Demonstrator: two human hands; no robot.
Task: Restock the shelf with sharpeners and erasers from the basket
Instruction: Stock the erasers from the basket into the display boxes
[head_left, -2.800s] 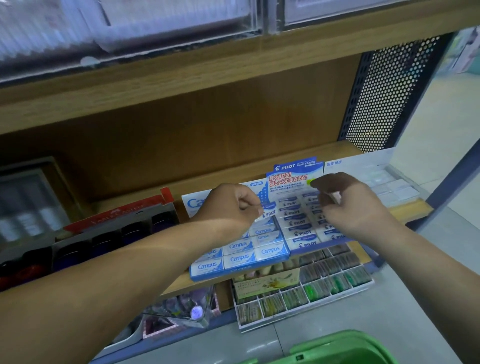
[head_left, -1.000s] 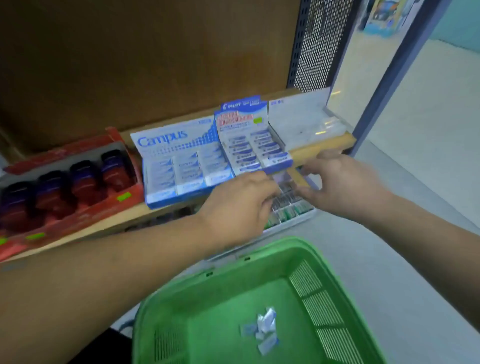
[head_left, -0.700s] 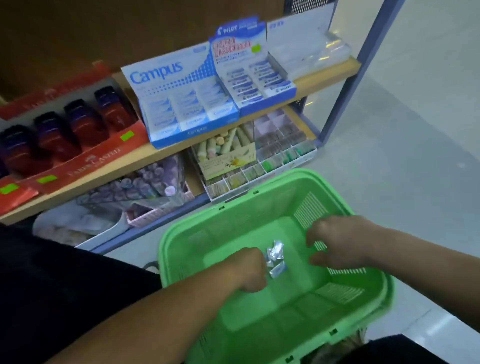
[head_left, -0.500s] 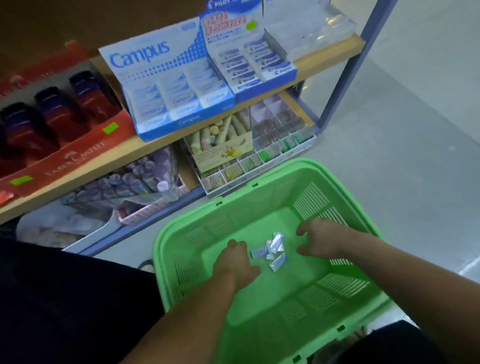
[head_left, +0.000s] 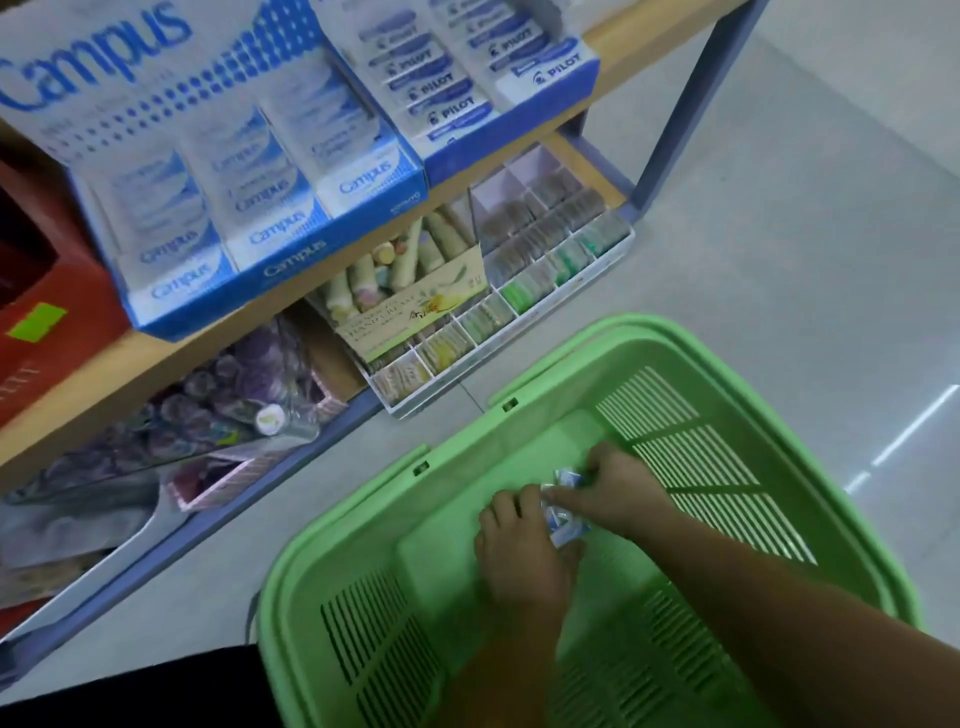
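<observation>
Both my hands are down inside the green basket (head_left: 358, 525) on the floor. A few small white-and-blue wrapped erasers (head_left: 567, 526) lie bunched on its bottom between them. My left hand (head_left: 519, 556) curls its fingers against the bunch from the left. From the right, my right hand (head_left: 615, 496) reaches over it, fingers curled on the top eraser (head_left: 570, 476). On the wooden shelf (head_left: 623, 47) above stand the blue Campus eraser box (head_left: 249, 208) and the Pilot eraser box (head_left: 467, 88), both filled.
A red display box (head_left: 47, 312) stands at the shelf's left. On the lower shelf sit a white divided tray (head_left: 530, 280) of small items, a carton of pastel sticks (head_left: 410, 291) and bagged items (head_left: 218, 410). The blue shelf post (head_left: 691, 109) rises at right, beside bare grey floor.
My hands left the Pilot box on the shelf and dropped into the basket. They have closed in on the erasers from both sides. The view has tilted down.
</observation>
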